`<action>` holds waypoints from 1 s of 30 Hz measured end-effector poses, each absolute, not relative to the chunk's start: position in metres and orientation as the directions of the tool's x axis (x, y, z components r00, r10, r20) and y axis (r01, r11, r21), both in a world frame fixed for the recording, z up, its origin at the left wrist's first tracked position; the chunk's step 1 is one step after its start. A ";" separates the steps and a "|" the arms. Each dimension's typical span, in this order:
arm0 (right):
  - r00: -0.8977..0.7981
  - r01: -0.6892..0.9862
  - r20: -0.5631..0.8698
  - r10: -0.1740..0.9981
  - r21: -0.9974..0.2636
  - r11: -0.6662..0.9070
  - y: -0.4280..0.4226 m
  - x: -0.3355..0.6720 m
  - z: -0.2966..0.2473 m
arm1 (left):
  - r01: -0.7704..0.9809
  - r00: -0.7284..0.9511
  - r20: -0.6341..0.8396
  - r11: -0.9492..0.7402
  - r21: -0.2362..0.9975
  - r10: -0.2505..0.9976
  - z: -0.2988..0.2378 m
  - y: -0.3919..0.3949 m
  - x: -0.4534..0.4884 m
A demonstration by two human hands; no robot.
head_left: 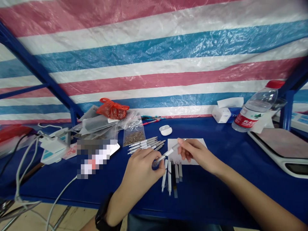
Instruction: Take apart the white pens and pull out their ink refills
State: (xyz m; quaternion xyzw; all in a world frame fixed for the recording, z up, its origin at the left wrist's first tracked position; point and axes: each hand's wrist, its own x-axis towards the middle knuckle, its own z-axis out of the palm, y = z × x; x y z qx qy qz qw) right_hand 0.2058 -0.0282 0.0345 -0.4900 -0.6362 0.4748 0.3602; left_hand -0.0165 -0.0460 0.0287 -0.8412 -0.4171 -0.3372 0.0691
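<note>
A white and grey pen (169, 152) slants between my hands above the table. My left hand (144, 166) closes on its lower end with thumb and fingers. At the upper end, my right hand (196, 150) pinches the grey part between thumb and forefinger. Under the hands lie white pen barrels (169, 179), a dark refill (174, 179) and short grey pen parts (178, 172), partly on a white sheet of paper (201, 142). Several white and grey pens (144, 144) lie in a bunch beyond my left hand.
Left are a phone (113, 150) on a cable, a power strip (56, 147) and plastic bags (98, 123). A bag of small brown pieces (134, 136) and a white earbud case (166, 130) lie behind. Right stand a bottle (255, 110), a tissue box (222, 114) and a scale (281, 144).
</note>
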 end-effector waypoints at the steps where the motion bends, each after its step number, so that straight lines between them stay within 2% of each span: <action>1: -0.197 0.218 0.002 0.980 -0.975 0.046 -0.027 0.203 0.032 | 0.729 0.449 0.617 -0.664 0.164 0.646 0.031 -0.044 -0.010; 5: 0.099 0.142 0.145 0.984 -0.981 0.130 -0.019 0.198 0.022 | 0.702 0.549 0.480 -0.689 0.180 0.685 0.035 -0.031 0.016; 8: 0.198 0.131 0.206 0.958 -0.974 0.183 -0.016 0.202 0.018 | 0.722 0.576 0.313 -0.650 0.238 0.755 0.033 -0.022 0.033; 10: 0.212 0.157 0.242 0.947 -0.965 0.212 -0.016 0.205 0.019 | 0.661 0.594 0.216 -0.623 0.418 0.775 0.032 -0.017 0.039; 13: 0.150 0.193 0.303 0.941 -0.942 0.273 -0.020 0.207 0.022 | 0.433 0.668 0.120 -0.514 0.740 0.735 0.033 -0.009 0.036; 15: 0.109 0.188 0.331 0.937 -0.933 0.307 -0.022 0.206 0.025 | 0.314 0.695 0.114 -0.443 0.840 0.710 0.033 -0.004 0.029; 17: 0.097 0.194 0.342 0.935 -0.928 0.319 -0.021 0.206 0.028 | 0.306 0.667 0.157 -0.460 0.834 0.729 0.031 0.000 0.024; 22: 0.047 0.133 0.270 0.962 -0.956 0.262 -0.016 0.210 0.031 | 0.525 0.522 0.262 -0.548 0.651 0.812 0.022 0.005 0.021; 26: -0.004 0.038 0.216 0.976 -0.976 0.216 -0.017 0.214 0.032 | 0.557 0.497 0.303 -0.567 0.607 0.813 0.018 0.005 0.023; 30: 0.077 0.059 0.229 0.970 -0.973 0.225 -0.017 0.215 0.030 | 0.569 0.482 0.335 -0.580 0.583 0.809 0.017 0.004 0.024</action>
